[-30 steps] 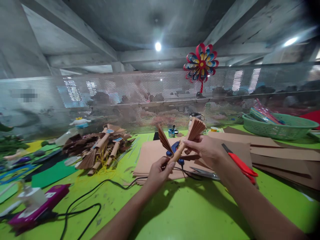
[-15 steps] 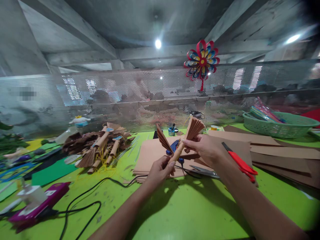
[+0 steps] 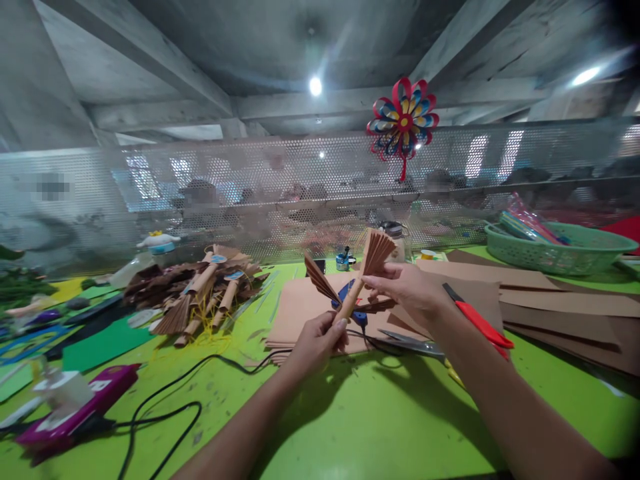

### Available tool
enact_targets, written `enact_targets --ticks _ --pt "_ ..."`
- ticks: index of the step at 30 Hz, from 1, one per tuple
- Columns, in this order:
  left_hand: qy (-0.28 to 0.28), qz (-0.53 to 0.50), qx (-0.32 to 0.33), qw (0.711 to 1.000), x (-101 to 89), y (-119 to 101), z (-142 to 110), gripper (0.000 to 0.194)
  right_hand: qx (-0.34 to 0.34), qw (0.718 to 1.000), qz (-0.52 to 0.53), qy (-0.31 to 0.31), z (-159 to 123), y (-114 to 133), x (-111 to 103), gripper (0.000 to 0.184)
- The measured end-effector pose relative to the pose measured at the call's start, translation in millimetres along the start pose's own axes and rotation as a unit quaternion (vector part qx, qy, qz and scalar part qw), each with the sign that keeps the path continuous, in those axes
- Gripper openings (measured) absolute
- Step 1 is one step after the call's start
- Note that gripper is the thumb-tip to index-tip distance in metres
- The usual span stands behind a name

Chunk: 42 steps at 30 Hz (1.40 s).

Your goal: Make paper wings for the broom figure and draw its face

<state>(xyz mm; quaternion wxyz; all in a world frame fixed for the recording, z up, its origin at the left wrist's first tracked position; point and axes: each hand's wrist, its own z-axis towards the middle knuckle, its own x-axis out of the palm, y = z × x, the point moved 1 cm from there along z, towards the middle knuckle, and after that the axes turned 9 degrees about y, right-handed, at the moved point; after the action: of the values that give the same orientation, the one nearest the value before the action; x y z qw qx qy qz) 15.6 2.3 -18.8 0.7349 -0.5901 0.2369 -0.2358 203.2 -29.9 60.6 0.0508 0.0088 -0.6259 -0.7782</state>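
Note:
In front of me I hold a brown paper figure (image 3: 350, 300), a rolled tube with pleated paper fans on it, tilted with its tail fan up. My left hand (image 3: 320, 337) is closed around the tube's lower end. The thumb and fingers of my right hand (image 3: 407, 290) pinch it near the base of the upper fan (image 3: 377, 252). Two folded fans stick out at the sides, one leaning up left, one lying right. A blue corded tool (image 3: 359, 319), perhaps a glue gun, lies behind the figure, mostly hidden, on a stack of tan paper (image 3: 293, 313).
Scissors (image 3: 413, 343) and a red-handled cutting tool (image 3: 483, 327) lie near my right arm. Brown paper sheets (image 3: 555, 303) and a green basket (image 3: 560, 257) are at right. Several similar paper figures (image 3: 205, 287) are piled left. A black cable (image 3: 210, 359) runs across the green table near a purple power strip (image 3: 85, 410).
The paper figure has shifted slightly left, its upper fan turned a little more upright. My right hand has moved slightly left with it; both hands keep their hold.

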Motion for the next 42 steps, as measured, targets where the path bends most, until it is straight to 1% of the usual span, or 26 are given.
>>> enact_targets --ticks 5,7,9,12,14,17,19,22,25,29,35,39,42 --pt "-0.047 -0.058 -0.007 0.997 -8.8 -5.2 0.9 0.039 -0.083 0.99 -0.04 -0.107 -4.2 -0.4 -8.6 0.03" --pt "-0.065 -0.082 -0.005 0.994 -11.9 -5.5 0.8 0.037 -0.098 0.986 -0.057 -0.121 -7.7 -3.6 -5.4 0.027" --pt "-0.083 -0.105 -0.006 0.991 -14.3 -4.9 0.7 0.036 -0.092 0.988 -0.075 -0.1 -10.9 -9.7 3.3 0.024" --pt "-0.101 -0.134 -0.01 0.986 -17.8 -2.8 1.4 0.037 -0.062 0.992 -0.103 -0.037 -12.7 -25.3 21.7 0.026" --pt "-0.106 -0.148 -0.012 0.983 -20.3 -1.0 2.3 0.038 -0.043 0.992 -0.121 0.0 -12.2 -39.0 33.1 0.027" --pt "-0.104 -0.163 -0.009 0.981 -22.7 2.5 3.4 0.038 -0.037 0.987 -0.156 0.025 -11.1 -58.3 45.2 0.025" --pt "-0.1 -0.17 -0.003 0.98 -22.8 5.3 3.8 0.037 -0.05 0.982 -0.18 0.032 -11.4 -67.5 50.9 0.024" --pt "-0.102 -0.179 0.003 0.979 -22.0 9.2 3.8 0.034 -0.076 0.974 -0.209 0.044 -13.5 -74.4 58.0 0.024" --pt "-0.104 -0.188 0.001 0.977 -21.4 10.9 3.9 0.033 -0.092 0.969 -0.224 0.053 -16.1 -75.5 62.6 0.024" --pt "-0.106 -0.198 0.004 0.974 -20.5 9.6 3.8 0.031 -0.098 0.968 -0.227 0.053 -18.0 -74.7 64.5 0.026" --pt "-0.104 -0.219 -0.002 0.97 -14.1 12.7 3.8 0.031 -0.084 0.969 -0.227 0.053 -17.4 -77.5 64.8 0.029" --pt "-0.11 -0.233 -0.009 0.966 -9.8 15.5 4.6 0.032 -0.055 0.974 -0.217 0.049 -18.4 -82.6 65.2 0.033" --pt "-0.118 -0.242 -0.012 0.963 -8.2 13.5 4.3 0.033 -0.031 0.977 -0.208 0.043 -20.3 -86.6 66.0 0.037"
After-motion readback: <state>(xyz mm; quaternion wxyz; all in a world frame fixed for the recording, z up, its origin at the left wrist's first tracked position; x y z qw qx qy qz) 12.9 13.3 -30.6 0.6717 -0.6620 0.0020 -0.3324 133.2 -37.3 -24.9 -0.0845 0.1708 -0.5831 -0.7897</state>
